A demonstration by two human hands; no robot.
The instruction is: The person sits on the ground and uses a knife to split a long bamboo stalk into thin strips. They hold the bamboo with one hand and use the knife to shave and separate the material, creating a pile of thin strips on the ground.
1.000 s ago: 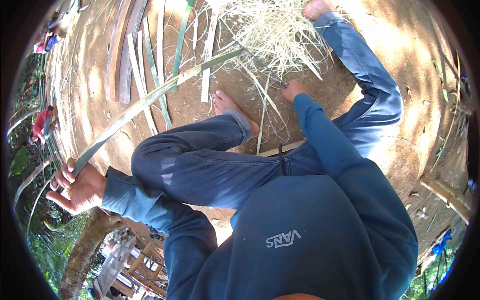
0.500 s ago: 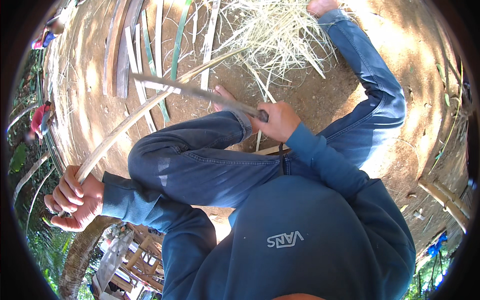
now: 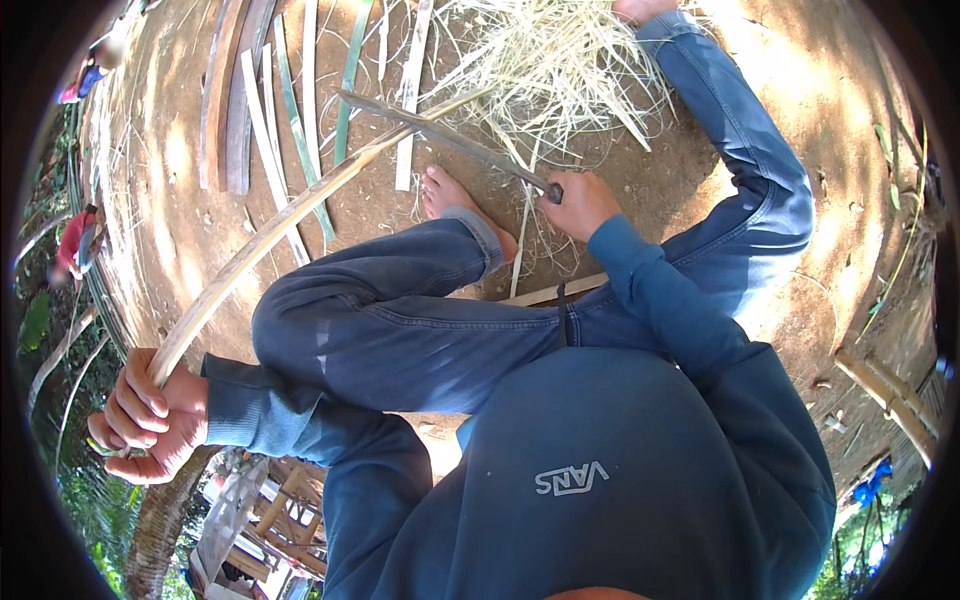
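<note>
My left hand [image 3: 155, 415], at the lower left, is closed around the near end of a long, pale, slightly curved bamboo strip [image 3: 270, 232]. The strip rises diagonally over the ground past my bent knee, its tip beside a pile of shavings. My right hand [image 3: 582, 206] grips the handle of a long dark-bladed knife [image 3: 455, 138] above my lower leg. Near the strip's far end the blade crosses it; whether the edge bites into it I cannot tell.
Several split bamboo lengths [image 3: 348, 80], some green and some pale, lie on the dirt ahead. A heap of thin shavings [image 3: 560, 75] is at the top middle. My bare foot [image 3: 447, 190] rests close below the blade. Bamboo poles [image 3: 885, 395] lie at the right.
My right hand has moved away from my body and a little right, carrying the blade along the strip toward its far end. My left hand has stayed almost in place, holding the strip.
</note>
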